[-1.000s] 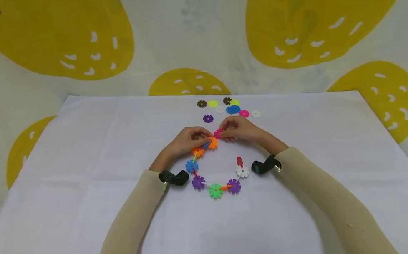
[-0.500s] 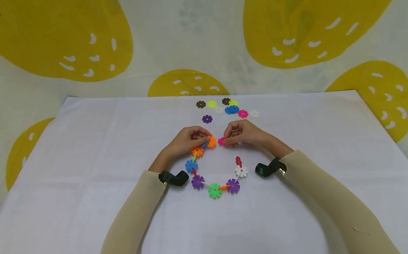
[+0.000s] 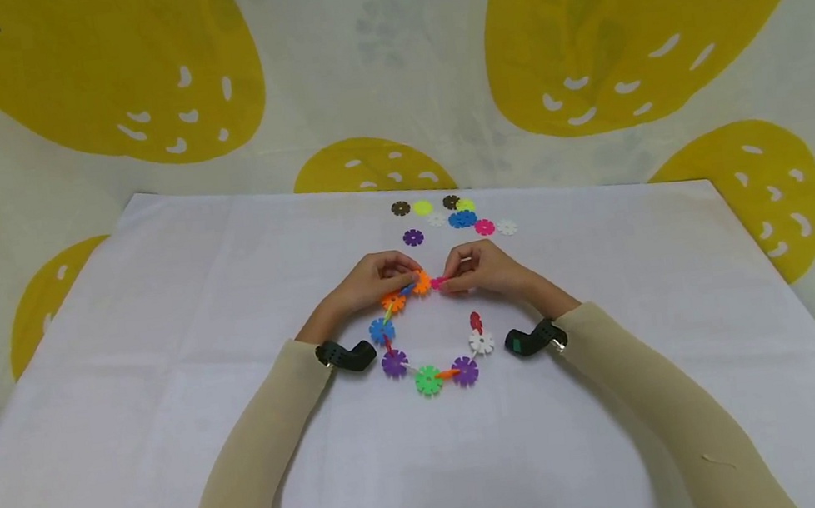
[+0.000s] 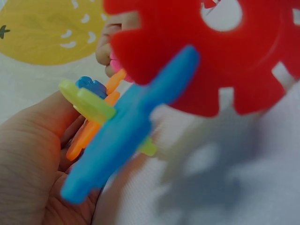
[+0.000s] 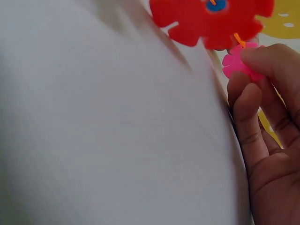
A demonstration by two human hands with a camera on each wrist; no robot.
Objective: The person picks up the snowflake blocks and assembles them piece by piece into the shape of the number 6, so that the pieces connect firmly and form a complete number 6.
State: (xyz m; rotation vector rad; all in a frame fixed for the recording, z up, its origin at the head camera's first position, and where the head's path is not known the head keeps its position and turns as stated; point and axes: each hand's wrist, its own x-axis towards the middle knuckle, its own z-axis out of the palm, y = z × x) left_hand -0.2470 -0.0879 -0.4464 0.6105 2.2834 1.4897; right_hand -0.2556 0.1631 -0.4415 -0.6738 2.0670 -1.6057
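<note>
Pink disc pinched in right hand, just beside orange-ended disc chain pinched in left hand.

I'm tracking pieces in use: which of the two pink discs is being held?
The nearer pink disc, pinched by the right hand beside an orange disc of the chain; the farther pink disc lies flat, untouched, on the white cloth.

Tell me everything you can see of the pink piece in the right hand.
The pink piece is a flat, plastic-looking disc with rounded lobes and notches around its rim. The right hand pinches it between thumb and fingers, hiding part of it. In the head view it looks nearly edge-on, right next to an orange disc; whether the two are slotted together is unclear.
</note>
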